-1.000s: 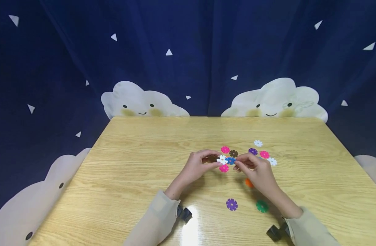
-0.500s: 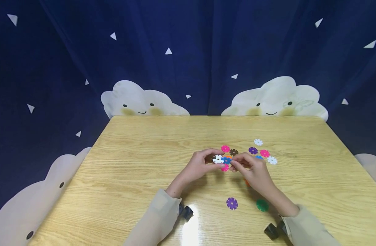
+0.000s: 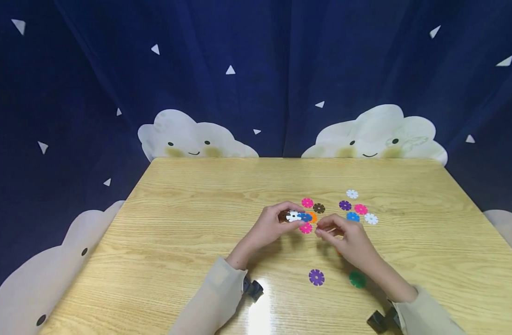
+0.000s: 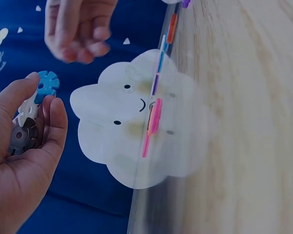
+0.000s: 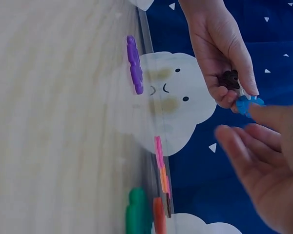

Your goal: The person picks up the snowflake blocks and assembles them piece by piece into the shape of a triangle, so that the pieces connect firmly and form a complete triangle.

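My left hand holds a joined row of notched plastic discs above the table. In that row are a brown disc, a white disc and a blue disc, the blue one at the end toward my right hand. Thumb and fingers grip the row from either side. My right hand hovers just right of the blue disc, its fingers loosely bent and nothing visible between them. Beneath the held row, a pink disc and an orange disc are partly seen.
More loose discs lie on the wooden table: a purple disc and a green disc nearer the front, several others toward the back, including a white disc. A dark blue curtain hangs behind the table.
The right hand has let go of the blue disc and drawn back slightly to the right. The left hand keeps the joined row, which has shifted a little left.
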{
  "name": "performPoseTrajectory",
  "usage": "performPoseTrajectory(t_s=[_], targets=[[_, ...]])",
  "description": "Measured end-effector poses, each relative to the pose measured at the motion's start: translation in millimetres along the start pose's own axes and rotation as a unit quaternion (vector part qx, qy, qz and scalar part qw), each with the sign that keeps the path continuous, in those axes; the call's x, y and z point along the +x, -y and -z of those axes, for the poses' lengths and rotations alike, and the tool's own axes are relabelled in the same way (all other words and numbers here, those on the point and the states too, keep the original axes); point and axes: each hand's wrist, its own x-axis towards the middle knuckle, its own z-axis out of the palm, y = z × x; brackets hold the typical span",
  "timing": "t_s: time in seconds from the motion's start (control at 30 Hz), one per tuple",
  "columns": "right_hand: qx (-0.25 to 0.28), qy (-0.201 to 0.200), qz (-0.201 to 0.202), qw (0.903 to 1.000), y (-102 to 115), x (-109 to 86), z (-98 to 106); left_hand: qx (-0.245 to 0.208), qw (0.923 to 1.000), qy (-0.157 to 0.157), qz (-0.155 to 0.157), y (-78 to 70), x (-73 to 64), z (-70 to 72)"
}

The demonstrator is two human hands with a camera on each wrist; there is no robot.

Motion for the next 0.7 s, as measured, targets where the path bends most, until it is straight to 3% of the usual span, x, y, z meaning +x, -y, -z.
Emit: performPoseTrajectory(t_s=[0.13,0.27,0.37,0.5,0.7], targets=[[-0.013,0.111,0.006,0.9938,1.7,-12.1,2.3,-0.004,1.0000,0.002,-0.007,1.9,-0.2,2.0],[-0.029,0.218,0.011,0.9753,6.5,-22.2,2.4,-0.009,0.9999,0.004,-0.006,3.5,0.2,2.8],[-0.046,0.277,-0.001,0.9597,9.3,-26.3,2.4,-0.008,1.0000,0.003,-0.001,3.7,0.1,2.9],[-0.047,0.321,-0.029,0.9455,9.8,-27.2,2.4,-0.004,1.0000,0.001,0.004,3.7,0.3,2.4],[-0.026,0.341,-0.054,0.9382,9.1,-24.3,3.0,0.002,0.9999,-0.002,0.010,3.3,1.5,1.5]])
